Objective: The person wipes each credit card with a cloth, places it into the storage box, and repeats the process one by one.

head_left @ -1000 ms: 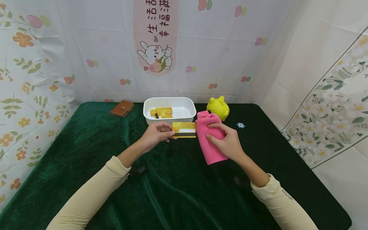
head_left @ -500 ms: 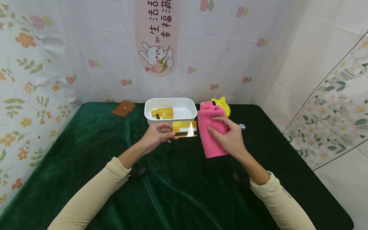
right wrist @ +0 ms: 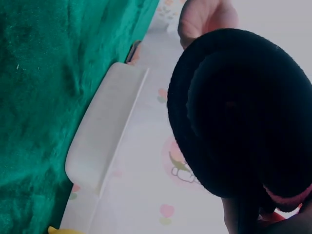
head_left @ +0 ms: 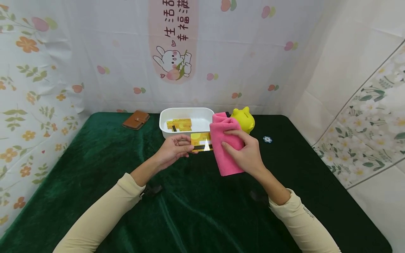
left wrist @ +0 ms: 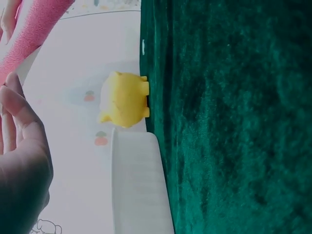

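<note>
In the head view my left hand (head_left: 173, 150) pinches a yellow card (head_left: 200, 141) by its left end. The card has a dark stripe, a white strip and a bright glare. My right hand (head_left: 248, 149) grips a folded pink cloth (head_left: 225, 154), whose left edge covers the card's right end. Whether the cloth wraps behind the card I cannot tell. The left wrist view shows the left hand (left wrist: 22, 146) at the edge, below part of the pink cloth (left wrist: 36, 27); the card there is not clear. A dark rounded mass with a pink edge blocks much of the right wrist view.
Behind the hands stands a white tub (head_left: 204, 119) holding several yellow cards (head_left: 180, 124). A brown wallet (head_left: 136, 120) lies left of it. On the right are a yellow piggy bank (head_left: 243, 118) and a poker chip (head_left: 267, 139). Dark green velvet (head_left: 190, 211) covers the table.
The pink cloth first shifts slightly up and right, then moves left over the card's right end. The piggy bank and chip show more than half a second ago. The left hand stays nearly still.
</note>
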The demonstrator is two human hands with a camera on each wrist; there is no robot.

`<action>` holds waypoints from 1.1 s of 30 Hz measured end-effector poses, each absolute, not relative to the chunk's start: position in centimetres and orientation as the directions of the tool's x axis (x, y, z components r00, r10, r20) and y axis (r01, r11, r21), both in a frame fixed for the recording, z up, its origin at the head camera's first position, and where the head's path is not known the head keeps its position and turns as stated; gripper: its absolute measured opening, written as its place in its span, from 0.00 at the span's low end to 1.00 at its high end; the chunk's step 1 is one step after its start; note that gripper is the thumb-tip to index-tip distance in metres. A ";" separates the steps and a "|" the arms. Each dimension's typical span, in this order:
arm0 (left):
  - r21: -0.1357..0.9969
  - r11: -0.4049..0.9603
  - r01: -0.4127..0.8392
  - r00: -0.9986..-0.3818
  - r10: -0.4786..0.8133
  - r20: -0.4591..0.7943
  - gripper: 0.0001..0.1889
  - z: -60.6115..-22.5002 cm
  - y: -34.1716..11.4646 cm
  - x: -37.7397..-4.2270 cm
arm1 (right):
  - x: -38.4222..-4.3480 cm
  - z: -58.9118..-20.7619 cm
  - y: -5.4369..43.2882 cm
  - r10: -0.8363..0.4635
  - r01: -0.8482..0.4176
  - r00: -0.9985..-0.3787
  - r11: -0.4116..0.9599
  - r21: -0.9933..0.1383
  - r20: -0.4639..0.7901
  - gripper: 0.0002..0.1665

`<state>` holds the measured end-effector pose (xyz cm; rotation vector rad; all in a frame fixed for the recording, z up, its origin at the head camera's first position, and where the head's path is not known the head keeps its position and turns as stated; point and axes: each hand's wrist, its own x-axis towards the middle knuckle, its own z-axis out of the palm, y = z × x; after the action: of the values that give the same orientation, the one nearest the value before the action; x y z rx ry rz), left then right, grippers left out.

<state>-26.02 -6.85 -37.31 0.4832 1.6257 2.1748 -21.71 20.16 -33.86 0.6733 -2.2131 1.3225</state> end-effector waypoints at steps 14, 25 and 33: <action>0.953 -0.299 -0.050 -0.849 0.515 0.117 0.09 -37.1 -6.4 -26.2 | -21.9 -33.6 19.5 -0.187 -0.630 -0.766 0.412 -0.659 0.615 0.19; 0.940 -0.340 -0.033 -0.823 0.542 0.167 0.12 -37.3 -5.9 -26.1 | -21.9 -34.0 18.7 -0.210 -0.655 -0.747 0.394 -0.645 0.631 0.20; 0.937 -0.350 -0.027 -0.813 0.553 0.183 0.13 -37.5 -5.8 -26.4 | -22.0 -34.2 18.2 -0.226 -0.674 -0.732 0.380 -0.633 0.643 0.20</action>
<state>-26.36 -5.80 -37.48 0.6868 1.5211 2.2112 -21.97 18.22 -34.19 0.7754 -2.1898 1.3175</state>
